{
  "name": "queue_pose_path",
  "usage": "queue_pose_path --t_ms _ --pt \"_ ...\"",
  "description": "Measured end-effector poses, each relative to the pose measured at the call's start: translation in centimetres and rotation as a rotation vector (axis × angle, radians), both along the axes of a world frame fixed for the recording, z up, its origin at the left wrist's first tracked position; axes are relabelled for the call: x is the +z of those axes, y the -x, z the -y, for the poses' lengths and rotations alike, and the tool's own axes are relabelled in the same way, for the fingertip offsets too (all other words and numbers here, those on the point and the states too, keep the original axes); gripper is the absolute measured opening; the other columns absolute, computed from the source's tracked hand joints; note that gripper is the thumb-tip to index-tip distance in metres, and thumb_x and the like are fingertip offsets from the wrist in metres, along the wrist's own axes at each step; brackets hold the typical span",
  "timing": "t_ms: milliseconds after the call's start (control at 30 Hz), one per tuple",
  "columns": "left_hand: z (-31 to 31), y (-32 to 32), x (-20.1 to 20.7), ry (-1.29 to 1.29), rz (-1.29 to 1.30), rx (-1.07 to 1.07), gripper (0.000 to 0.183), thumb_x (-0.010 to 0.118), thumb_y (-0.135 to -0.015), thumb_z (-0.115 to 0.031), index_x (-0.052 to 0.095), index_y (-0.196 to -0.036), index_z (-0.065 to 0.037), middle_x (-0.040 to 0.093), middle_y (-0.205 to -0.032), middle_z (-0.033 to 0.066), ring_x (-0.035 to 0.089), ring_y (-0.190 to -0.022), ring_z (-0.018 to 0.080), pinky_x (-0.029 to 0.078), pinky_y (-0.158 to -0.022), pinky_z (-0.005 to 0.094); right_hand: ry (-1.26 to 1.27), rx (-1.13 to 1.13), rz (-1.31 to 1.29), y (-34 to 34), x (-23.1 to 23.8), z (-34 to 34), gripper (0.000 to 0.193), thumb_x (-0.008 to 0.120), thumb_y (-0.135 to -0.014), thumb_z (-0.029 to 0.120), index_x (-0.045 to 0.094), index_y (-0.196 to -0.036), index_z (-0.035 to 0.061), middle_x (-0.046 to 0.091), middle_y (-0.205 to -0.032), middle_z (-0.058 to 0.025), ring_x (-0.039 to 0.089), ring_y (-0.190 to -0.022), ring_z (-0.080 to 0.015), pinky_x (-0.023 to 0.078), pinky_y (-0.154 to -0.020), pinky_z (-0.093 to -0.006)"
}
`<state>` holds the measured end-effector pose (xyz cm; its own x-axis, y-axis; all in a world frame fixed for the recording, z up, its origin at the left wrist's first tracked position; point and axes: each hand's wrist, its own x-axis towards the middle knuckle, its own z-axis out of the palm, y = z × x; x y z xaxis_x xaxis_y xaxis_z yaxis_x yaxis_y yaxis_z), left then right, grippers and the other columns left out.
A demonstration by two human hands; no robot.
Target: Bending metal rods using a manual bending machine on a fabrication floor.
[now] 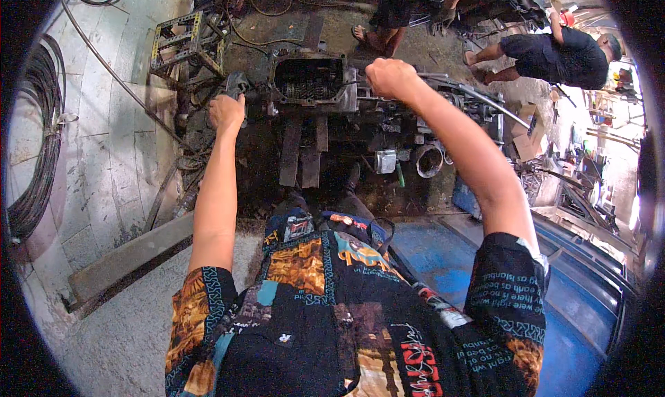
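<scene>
In front of me lies a greasy metal gearbox housing with an opening on top, and rows of gears show inside it. My left hand is closed at the housing's left end, on a dark metal end piece; its fingertips are partly hidden. Beyond the opening's right edge, my right hand makes a fist around a thin dark rod that points left toward the opening. The rest of that rod is covered by my fingers.
Wooden planks stick out below the housing. A metal stand and a coiled black cable are at left. Metal bars and machine parts lie at right, near a cardboard box. One person sits far right; another stands close behind the housing.
</scene>
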<state>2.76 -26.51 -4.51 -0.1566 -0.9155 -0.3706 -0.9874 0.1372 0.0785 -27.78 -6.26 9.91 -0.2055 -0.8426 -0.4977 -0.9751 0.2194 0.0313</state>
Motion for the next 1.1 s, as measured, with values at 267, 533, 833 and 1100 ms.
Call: queue_pose_path --t_ms 267,533,833,1100 --pt "0.4 -0.6 -1.6 0.147 -0.032 -0.071 0.071 0.065 -0.085 -0.053 0.054 -0.113 0.012 0.059 -0.112 0.0256 0.062 -0.103 0.0391 0.054 -0.083 0.0470 -0.024 0.234 -0.018 1.1 0.0 0.8 0.019 0.055 -0.084 0.014 0.071 -0.087 0.0046 0.071 -0.095 -0.0166 0.070 -0.088 -0.0345 0.058 -0.073 -0.0443" --pt "0.3 -0.1 -1.4 0.153 0.039 -0.097 0.070 0.063 -0.087 -0.052 0.053 -0.114 0.011 0.059 -0.113 0.0241 0.063 -0.102 0.0378 0.055 -0.083 0.0448 -0.052 0.074 -0.009 0.9 0.2 1.9 0.021 0.058 -0.083 0.016 0.070 -0.095 0.0032 0.070 -0.103 -0.0166 0.069 -0.094 -0.0356 0.057 -0.077 -0.0452" --pt "-0.1 0.1 -0.4 0.107 -0.006 -0.064 0.066 0.064 -0.087 -0.050 0.054 -0.113 0.010 0.059 -0.112 0.0240 0.063 -0.102 0.0378 0.054 -0.084 0.0469 -0.030 0.157 -0.047 0.9 -0.1 1.1 0.018 0.059 -0.081 0.013 0.070 -0.092 0.0056 0.071 -0.096 -0.0160 0.070 -0.089 -0.0343 0.058 -0.074 -0.0442" --pt "-0.7 -1.3 -2.0 0.216 -0.078 -0.102 0.061 0.067 -0.085 -0.047 0.056 -0.107 0.008 0.061 -0.106 0.0233 0.063 -0.098 0.0378 0.053 -0.084 0.0458 0.053 0.239 -0.018 0.3 -1.3 -0.8 0.012 0.058 -0.079 0.012 0.069 -0.082 0.0069 0.070 -0.085 -0.0157 0.070 -0.081 -0.0344 0.058 -0.069 -0.0450"
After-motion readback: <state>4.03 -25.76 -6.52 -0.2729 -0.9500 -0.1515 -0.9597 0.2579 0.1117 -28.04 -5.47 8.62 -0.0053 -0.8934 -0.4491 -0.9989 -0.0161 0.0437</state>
